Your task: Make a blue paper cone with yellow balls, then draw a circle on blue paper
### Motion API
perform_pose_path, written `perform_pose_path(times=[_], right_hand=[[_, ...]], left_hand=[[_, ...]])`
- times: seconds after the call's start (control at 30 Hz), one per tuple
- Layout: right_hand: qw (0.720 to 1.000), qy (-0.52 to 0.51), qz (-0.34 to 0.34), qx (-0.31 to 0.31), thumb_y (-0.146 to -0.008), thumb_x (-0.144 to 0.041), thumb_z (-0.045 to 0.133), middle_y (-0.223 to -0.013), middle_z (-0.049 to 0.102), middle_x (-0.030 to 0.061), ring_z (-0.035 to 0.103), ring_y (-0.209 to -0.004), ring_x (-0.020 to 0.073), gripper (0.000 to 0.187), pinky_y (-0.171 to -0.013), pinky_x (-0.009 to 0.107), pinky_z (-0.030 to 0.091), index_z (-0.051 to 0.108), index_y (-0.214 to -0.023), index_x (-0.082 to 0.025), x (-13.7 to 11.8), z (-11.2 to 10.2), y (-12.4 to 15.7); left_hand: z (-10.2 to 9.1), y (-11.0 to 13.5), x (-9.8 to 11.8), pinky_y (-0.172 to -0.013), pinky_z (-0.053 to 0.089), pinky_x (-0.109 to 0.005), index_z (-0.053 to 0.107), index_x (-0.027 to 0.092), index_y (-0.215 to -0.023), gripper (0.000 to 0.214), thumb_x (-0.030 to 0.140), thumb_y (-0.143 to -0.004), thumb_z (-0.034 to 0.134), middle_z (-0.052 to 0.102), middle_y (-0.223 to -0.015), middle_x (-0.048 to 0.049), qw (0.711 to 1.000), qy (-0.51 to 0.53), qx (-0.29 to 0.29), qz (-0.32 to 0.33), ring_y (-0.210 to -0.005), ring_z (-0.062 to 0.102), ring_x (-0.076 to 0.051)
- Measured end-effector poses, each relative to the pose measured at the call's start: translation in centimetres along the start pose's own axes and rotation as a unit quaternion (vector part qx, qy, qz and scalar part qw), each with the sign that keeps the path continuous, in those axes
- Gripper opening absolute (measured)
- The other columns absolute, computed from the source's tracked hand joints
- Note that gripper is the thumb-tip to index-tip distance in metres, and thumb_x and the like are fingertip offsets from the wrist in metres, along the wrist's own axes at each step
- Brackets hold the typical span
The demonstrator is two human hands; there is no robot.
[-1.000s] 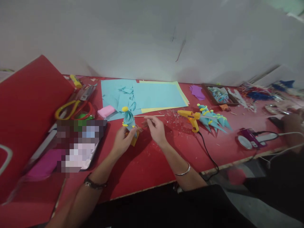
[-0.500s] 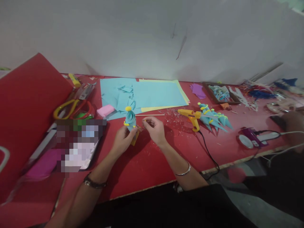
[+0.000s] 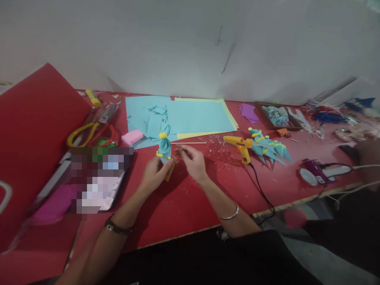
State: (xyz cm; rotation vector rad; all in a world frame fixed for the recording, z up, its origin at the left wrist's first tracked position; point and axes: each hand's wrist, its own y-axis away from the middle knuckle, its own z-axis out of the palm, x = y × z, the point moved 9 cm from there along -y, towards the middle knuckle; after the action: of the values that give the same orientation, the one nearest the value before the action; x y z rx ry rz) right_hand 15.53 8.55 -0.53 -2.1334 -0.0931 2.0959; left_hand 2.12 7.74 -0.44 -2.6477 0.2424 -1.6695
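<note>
Left hand (image 3: 154, 173) grips the blue paper figure (image 3: 164, 149) over the red table (image 3: 184, 209), long axis near upright, yellow-balled tip up! Right hand (image 3: 194, 163) curls beside it; whether it's pinching anything, can't tell.

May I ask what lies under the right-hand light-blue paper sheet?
Pale-yellow paper shows past the light-blue sheet at right; whatever else lies beneath is covered.
</note>
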Motion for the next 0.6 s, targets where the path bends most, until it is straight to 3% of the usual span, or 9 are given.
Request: perform_pose_path(times=[0.2,0.33,0.43,0.6], right_hand=[[1.000,0.001,0.013,0.024,-0.074,-0.036,0.056,-0.071,0.065,0.0018,0.061,-0.065,0.0145,0.019,-0.065,0.028,0.052,0.062,-0.079,-0.019,-0.2,-0.3,0.2],[0.998,0.033,-0.024,0.045,-0.071,-0.028,0.057,-0.078,0.064,0.0026,0.060,-0.072,0.0143,0.011,-0.069,0.027,0.050,0.061,-0.076,-0.019,-1.0,-0.7,0.2],[0.999,0.027,-0.032,0.030,-0.076,-0.030,0.052,-0.081,0.065,0.0033,0.060,-0.075,0.0143,0.016,-0.069,0.026,0.049,0.063,-0.080,-0.019,-1.3,-0.6,0.1],[0.999,0.045,-0.008,0.020,-0.077,-0.037,0.052,-0.063,0.060,0.0002,0.056,-0.060,0.0128,0.022,-0.060,0.026,0.047,0.062,-0.072,-0.018,-0.8,-0.3,0.2]], left_hand=[[-0.3,0.0,-0.1,-0.052,0.040,-0.024,0.061,0.015,-0.077,0.035,0.045,-0.075,0.045,0.064,-0.066,-0.0027,1.000,-0.021,0.021,-0.001,-0.057,0.054,-0.015],[0.0,0.0,0.0,-0.056,0.042,-0.024,0.062,0.015,-0.082,0.034,0.045,-0.076,0.046,0.067,-0.074,-0.0039,1.000,0.012,0.003,0.009,-0.063,0.058,-0.016],[0.3,0.1,0.2,-0.057,0.044,-0.025,0.063,0.015,-0.085,0.035,0.046,-0.074,0.050,0.068,-0.076,-0.0043,0.999,0.029,-0.017,0.008,-0.065,0.058,-0.017],[0.0,0.2,0.1,-0.049,0.039,-0.024,0.064,0.014,-0.081,0.038,0.048,-0.071,0.052,0.063,-0.063,-0.0021,1.000,0.014,-0.007,-0.016,-0.054,0.053,-0.014]])
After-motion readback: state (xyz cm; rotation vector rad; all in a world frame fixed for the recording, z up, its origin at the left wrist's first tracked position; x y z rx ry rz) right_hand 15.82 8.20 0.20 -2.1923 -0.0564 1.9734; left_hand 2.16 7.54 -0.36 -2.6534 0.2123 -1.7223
